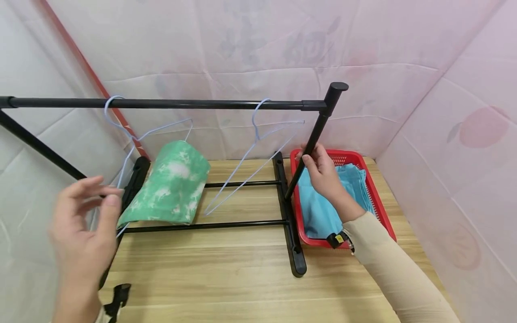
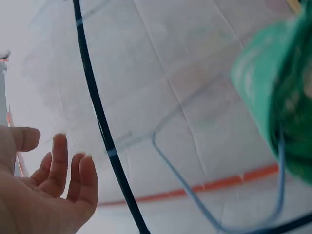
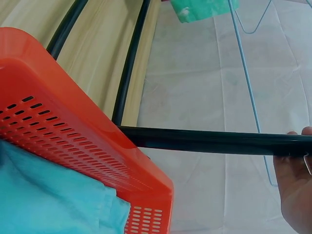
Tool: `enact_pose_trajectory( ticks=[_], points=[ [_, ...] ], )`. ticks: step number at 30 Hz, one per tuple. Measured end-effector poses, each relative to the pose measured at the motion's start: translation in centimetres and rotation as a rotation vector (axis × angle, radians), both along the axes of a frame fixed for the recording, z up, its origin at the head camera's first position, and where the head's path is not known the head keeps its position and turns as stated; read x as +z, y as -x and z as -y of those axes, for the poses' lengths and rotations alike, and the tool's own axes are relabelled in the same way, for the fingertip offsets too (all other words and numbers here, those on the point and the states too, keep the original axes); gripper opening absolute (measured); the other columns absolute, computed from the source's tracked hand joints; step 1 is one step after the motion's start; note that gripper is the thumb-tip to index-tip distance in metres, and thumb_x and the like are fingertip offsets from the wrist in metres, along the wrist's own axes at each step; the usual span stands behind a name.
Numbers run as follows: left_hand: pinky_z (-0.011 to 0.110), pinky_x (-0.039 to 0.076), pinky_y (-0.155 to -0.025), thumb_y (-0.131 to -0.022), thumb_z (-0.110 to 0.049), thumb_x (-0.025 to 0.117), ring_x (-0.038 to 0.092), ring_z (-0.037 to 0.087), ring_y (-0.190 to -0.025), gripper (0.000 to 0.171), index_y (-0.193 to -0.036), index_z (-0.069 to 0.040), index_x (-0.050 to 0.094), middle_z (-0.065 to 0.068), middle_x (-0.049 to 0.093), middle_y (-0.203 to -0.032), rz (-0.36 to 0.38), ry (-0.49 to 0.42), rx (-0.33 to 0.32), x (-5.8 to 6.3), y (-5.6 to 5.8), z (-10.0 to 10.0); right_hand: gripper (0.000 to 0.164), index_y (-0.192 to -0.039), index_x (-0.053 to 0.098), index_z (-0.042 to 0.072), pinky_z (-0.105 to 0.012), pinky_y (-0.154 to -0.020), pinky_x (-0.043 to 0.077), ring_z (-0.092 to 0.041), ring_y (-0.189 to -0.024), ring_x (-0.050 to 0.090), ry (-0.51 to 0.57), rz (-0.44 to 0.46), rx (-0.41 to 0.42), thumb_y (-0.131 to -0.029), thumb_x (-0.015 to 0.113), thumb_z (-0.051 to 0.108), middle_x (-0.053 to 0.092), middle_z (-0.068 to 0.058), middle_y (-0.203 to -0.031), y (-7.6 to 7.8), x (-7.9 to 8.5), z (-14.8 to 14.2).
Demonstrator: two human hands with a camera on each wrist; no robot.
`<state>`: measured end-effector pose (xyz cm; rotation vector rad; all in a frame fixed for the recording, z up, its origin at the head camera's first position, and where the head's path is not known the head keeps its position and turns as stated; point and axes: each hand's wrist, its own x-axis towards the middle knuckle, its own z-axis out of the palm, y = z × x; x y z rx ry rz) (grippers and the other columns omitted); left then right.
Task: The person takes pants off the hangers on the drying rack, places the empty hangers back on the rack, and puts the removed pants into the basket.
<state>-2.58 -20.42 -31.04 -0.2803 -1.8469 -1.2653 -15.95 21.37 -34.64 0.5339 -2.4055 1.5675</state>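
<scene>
My right hand (image 1: pixel 322 176) grips the right upright post (image 1: pixel 317 134) of a black clothes rack, thumb and fingers round it, above the red basket. My left hand (image 1: pixel 86 224) is raised at the left with loosely bent fingers and nothing in them, as the left wrist view also shows. Near it a green and white patterned cloth (image 1: pixel 171 184) hangs on a light blue wire hanger (image 1: pixel 133 139), hooked over the top bar (image 1: pixel 181 104). Another blue hanger (image 1: pixel 242 161) hangs bare farther right on the same bar.
A red plastic basket (image 1: pixel 379 206) stands on the wooden table (image 1: pixel 210 273) right of the rack's foot (image 1: pixel 292 242), with folded blue cloth (image 1: pixel 319 215) inside. Two lower bars (image 1: pixel 226 224) join the rack's feet. Pale printed sheets (image 1: pixel 242 49) enclose the back and sides.
</scene>
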Motion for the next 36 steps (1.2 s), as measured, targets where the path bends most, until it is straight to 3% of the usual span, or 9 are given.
enact_pose_trajectory(
  ticks=[2, 5, 8, 13, 18, 22, 28, 32, 36],
  points=[
    [0.018, 0.045, -0.087, -0.089, 0.002, 0.062, 0.064, 0.006, -0.096, 0.033, -0.122, 0.01, 0.06, -0.006, 0.064, -0.107, 0.026, -0.016, 0.099, 0.1, -0.1, 1.3, 0.032, -0.132, 0.045, -0.009, -0.022, -0.097, 0.05, -0.035, -0.109, 0.061, -0.007, 0.001, -0.005, -0.103, 0.05, 0.004, 0.061, -0.023, -0.121, 0.1, 0.0, 0.0],
    [0.016, 0.042, -0.087, -0.093, -0.005, 0.063, 0.059, 0.004, -0.105, 0.037, -0.129, -0.003, 0.06, -0.013, 0.06, -0.113, 0.153, 0.044, 0.191, 0.0, 0.0, 2.8, 0.031, -0.132, 0.044, -0.008, -0.023, -0.098, 0.05, -0.031, -0.108, 0.061, -0.012, -0.003, -0.011, -0.103, 0.049, 0.003, 0.06, -0.024, -0.121, 0.1, -0.1, -0.1],
    [0.012, 0.041, -0.086, -0.095, -0.009, 0.063, 0.054, 0.002, -0.11, 0.044, -0.138, -0.013, 0.055, -0.018, 0.059, -0.116, 0.319, 0.116, 0.194, -0.6, 0.3, 3.5, 0.03, -0.132, 0.043, -0.008, -0.022, -0.098, 0.049, -0.025, -0.106, 0.061, -0.019, -0.001, -0.007, -0.104, 0.047, 0.002, 0.058, -0.024, -0.12, 0.1, -0.3, -0.1],
    [0.004, 0.038, -0.081, -0.099, -0.015, 0.061, 0.052, -0.009, -0.104, 0.055, -0.15, -0.018, 0.04, -0.019, 0.057, -0.119, 0.508, 0.199, 0.122, -1.7, 0.6, 4.0, 0.03, -0.131, 0.042, -0.011, -0.019, -0.098, 0.048, -0.008, -0.102, 0.058, -0.019, -0.012, 0.004, -0.104, 0.047, 0.0, 0.058, -0.024, -0.117, 0.2, -0.5, -0.1],
    [0.003, 0.042, -0.074, -0.101, -0.016, 0.058, 0.056, -0.015, -0.093, 0.063, -0.156, -0.013, 0.027, -0.024, 0.055, -0.119, 0.554, 0.274, 0.016, -2.6, 1.2, 4.8, 0.03, -0.131, 0.042, -0.01, -0.018, -0.096, 0.049, -0.012, -0.102, 0.059, -0.02, -0.032, -0.007, -0.103, 0.047, 0.0, 0.058, -0.024, -0.116, 0.1, -0.7, -0.1],
    [0.01, 0.049, -0.065, -0.103, -0.01, 0.053, 0.063, -0.007, -0.079, 0.063, -0.157, -0.006, 0.021, -0.03, 0.059, -0.111, 0.575, 0.306, -0.117, -3.5, 1.4, 5.0, 0.031, -0.133, 0.042, -0.008, -0.018, -0.095, 0.049, -0.021, -0.104, 0.059, -0.026, -0.026, -0.005, -0.103, 0.048, 0.001, 0.059, -0.02, -0.116, 0.0, -0.9, -0.1],
    [0.021, 0.048, -0.051, -0.105, -0.006, 0.047, 0.06, 0.008, -0.063, 0.055, -0.156, -0.003, 0.025, -0.013, 0.069, -0.093, 0.568, 0.257, -0.22, -4.6, 1.3, 4.3, 0.03, -0.132, 0.043, -0.006, -0.019, -0.095, 0.049, -0.012, -0.101, 0.058, -0.021, -0.055, -0.003, -0.103, 0.048, 0.002, 0.059, -0.018, -0.114, 0.4, -1.7, -0.4],
    [0.025, 0.044, -0.046, -0.106, -0.007, 0.043, 0.054, 0.011, -0.057, 0.047, -0.152, -0.001, 0.033, -0.002, 0.068, -0.085, 0.572, 0.203, -0.276, -4.7, 1.6, 3.7, 0.029, -0.131, 0.042, -0.01, -0.015, -0.095, 0.047, -0.029, -0.104, 0.059, 0.006, -0.079, 0.002, -0.103, 0.047, -0.001, 0.057, -0.025, -0.114, 0.4, -1.9, -0.5],
    [0.031, 0.031, -0.039, -0.107, -0.009, 0.04, 0.038, 0.016, -0.046, 0.039, -0.145, -0.001, 0.04, 0.001, 0.054, -0.068, 0.609, 0.053, -0.385, -4.9, 1.9, 3.2, 0.029, -0.129, 0.041, -0.011, -0.015, -0.094, 0.047, -0.038, -0.102, 0.057, -0.005, -0.098, 0.003, -0.102, 0.047, -0.004, 0.057, -0.026, -0.112, -0.1, -1.1, -0.2]
  ],
)
